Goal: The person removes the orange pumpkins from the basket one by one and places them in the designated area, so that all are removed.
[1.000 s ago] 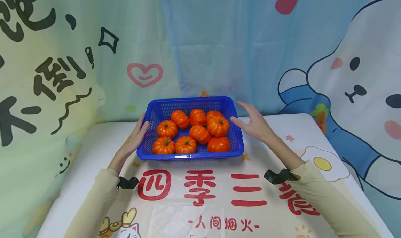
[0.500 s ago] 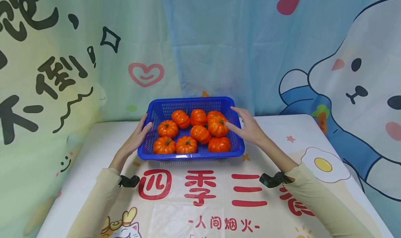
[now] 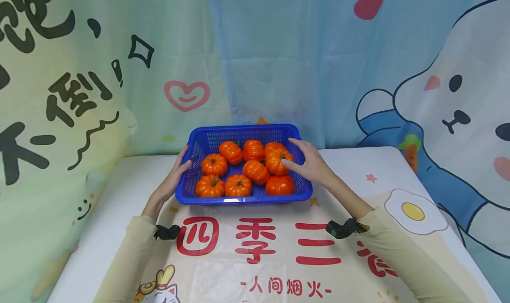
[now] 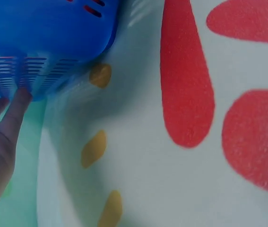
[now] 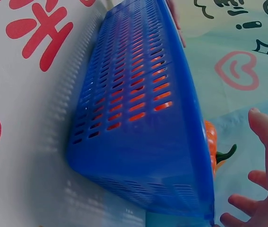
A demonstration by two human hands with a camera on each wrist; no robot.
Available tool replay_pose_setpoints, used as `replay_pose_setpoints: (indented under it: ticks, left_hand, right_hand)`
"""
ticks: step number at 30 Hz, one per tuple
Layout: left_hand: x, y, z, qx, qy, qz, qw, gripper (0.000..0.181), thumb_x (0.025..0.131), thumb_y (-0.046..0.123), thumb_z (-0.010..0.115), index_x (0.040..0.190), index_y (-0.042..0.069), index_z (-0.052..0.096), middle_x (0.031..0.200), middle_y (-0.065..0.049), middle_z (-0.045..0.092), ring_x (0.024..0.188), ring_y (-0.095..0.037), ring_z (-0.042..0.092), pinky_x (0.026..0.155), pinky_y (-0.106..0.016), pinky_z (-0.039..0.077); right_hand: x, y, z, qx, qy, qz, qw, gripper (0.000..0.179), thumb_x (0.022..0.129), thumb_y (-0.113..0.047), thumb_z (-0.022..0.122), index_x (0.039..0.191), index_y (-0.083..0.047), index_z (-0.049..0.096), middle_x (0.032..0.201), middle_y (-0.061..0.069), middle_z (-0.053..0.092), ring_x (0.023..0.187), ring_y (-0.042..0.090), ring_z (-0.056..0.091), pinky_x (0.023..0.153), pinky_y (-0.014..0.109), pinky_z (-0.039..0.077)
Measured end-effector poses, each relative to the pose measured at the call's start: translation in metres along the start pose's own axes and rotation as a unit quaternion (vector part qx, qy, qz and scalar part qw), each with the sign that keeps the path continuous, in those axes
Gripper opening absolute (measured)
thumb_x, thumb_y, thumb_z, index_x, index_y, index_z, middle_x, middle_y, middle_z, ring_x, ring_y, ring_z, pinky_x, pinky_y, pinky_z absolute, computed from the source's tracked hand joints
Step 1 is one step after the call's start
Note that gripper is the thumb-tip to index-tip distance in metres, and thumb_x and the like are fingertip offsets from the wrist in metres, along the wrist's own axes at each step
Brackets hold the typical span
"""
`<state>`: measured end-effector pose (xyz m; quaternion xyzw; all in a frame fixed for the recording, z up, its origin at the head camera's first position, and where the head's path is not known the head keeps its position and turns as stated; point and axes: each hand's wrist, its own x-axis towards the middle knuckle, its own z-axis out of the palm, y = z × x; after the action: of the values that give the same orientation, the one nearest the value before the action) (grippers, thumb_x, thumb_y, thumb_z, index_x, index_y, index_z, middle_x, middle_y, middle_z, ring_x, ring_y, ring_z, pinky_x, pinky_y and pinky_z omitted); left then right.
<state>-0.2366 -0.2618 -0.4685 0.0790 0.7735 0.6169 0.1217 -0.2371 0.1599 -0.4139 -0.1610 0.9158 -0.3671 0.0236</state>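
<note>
Frankly, near the far edge of the table [image 3: 350, 159] I could lose the blue basket [image 3: 244, 200] if my left hand [image 3: 170, 179], straight-fingered against its left side, shoves unopposed by my right hand [image 3: 312, 165], spread over the right rim, whose thumb might knock the nearest pumpkin [image 3: 275, 162] loose inside.

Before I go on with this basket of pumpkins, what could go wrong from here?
The right hand hangs open at the right end of the basket, near a pumpkin; closing in, it might knock it.

The left hand only rests against the outer side, so a lift now might slip or tilt, and the loose pumpkins could roll.
</note>
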Motion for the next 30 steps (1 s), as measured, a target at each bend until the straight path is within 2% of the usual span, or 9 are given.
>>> replay_pose_setpoints:
  ticks: [6,15,22,26,30]
  left_hand:
    - [-0.001,-0.003,0.001,-0.021,-0.006,0.012,0.9997,0.061,0.104,0.04,0.027,0.155,0.036,-0.007,0.164,-0.004,-0.011,0.15,-0.037,0.002,0.119,-0.063,0.007]
    - [-0.003,-0.002,0.003,-0.01,0.001,0.009,0.9999,0.06,0.104,0.041,0.026,0.155,0.037,-0.005,0.164,-0.003,-0.009,0.15,-0.038,0.004,0.118,-0.065,0.009]
    - [-0.003,-0.002,0.001,0.0,0.003,0.008,1.0,0.059,0.103,0.042,0.025,0.154,0.04,-0.005,0.165,-0.002,-0.009,0.15,-0.038,0.004,0.117,-0.067,0.009]
    - [-0.002,-0.003,0.001,-0.001,0.007,0.006,1.0,0.059,0.103,0.042,0.026,0.154,0.04,-0.004,0.165,-0.002,-0.009,0.15,-0.037,0.005,0.118,-0.065,0.009]
    - [-0.003,-0.003,0.003,0.002,0.004,0.007,1.0,0.061,0.103,0.043,0.027,0.155,0.038,-0.005,0.165,-0.004,-0.009,0.15,-0.039,0.005,0.118,-0.066,0.009]
  right_hand:
    - [0.0,0.003,0.005,-0.002,-0.002,-0.002,1.0,0.076,0.089,-0.042,0.063,0.151,-0.01,0.033,0.154,0.019,0.034,0.141,0.042,0.031,0.11,0.068,0.029]
    - [0.004,0.004,0.007,-0.008,-0.004,0.006,0.9999,0.076,0.089,-0.044,0.063,0.15,-0.011,0.033,0.155,0.019,0.033,0.142,0.043,0.028,0.109,0.069,0.028]
    - [0.01,-0.001,0.005,-0.044,-0.029,0.009,0.9986,0.079,0.086,-0.049,0.065,0.15,-0.014,0.034,0.155,0.018,0.034,0.143,0.043,0.024,0.108,0.07,0.03]
    - [0.013,-0.001,0.007,-0.071,-0.045,0.013,0.9964,0.083,0.083,-0.055,0.066,0.15,-0.015,0.036,0.154,0.016,0.037,0.145,0.042,0.02,0.11,0.071,0.025]
    - [0.013,0.0,0.009,-0.093,-0.044,0.016,0.9945,0.086,0.081,-0.055,0.069,0.149,-0.014,0.037,0.154,0.015,0.038,0.147,0.043,0.016,0.112,0.072,0.017]
